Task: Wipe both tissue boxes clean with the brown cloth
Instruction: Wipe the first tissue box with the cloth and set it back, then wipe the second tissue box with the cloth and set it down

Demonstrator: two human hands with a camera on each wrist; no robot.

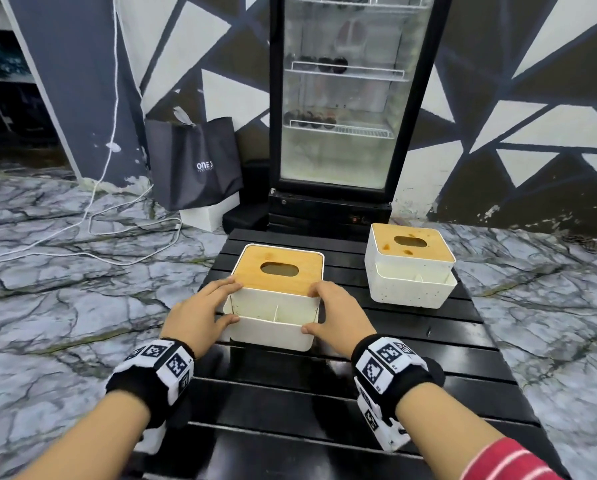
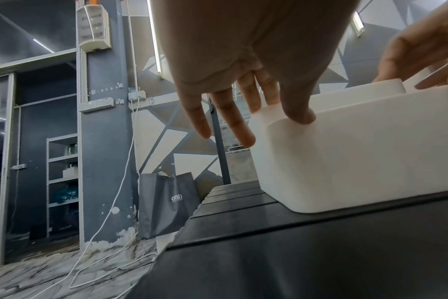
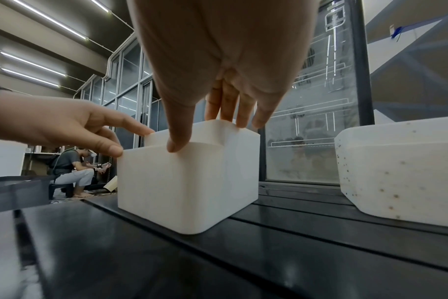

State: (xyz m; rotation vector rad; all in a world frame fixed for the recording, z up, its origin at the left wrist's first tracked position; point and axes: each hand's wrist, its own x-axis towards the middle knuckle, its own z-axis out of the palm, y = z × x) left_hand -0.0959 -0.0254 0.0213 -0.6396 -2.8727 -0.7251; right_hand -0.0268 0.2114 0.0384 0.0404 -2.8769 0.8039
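The near tissue box [image 1: 290, 285], white with a bamboo lid and a front compartment, stands mid-table. My left hand [image 1: 226, 301] lies on its left side, fingers fairly straight along the lid corner, thumb on the front rim; the left wrist view shows this hand [image 2: 269, 121] on the box [image 2: 358, 151]. Mirroring it, my right hand [image 1: 316, 310] touches the right side. The right wrist view has its thumb and fingers [image 3: 210, 133] on the box's [image 3: 187, 182] top edges. The far box [image 1: 408, 282] at back right carries brown stains and specks [image 3: 402, 172]. No brown cloth is in view.
The boxes stand on a low black slatted table [image 1: 324, 393] on a marble-patterned floor. A glass-door fridge [image 1: 338, 98] rises right behind the table. A dark bag [image 1: 196, 161] and white cables [image 1: 93, 216] lie back left. A seated person [image 3: 72, 168] is far left.
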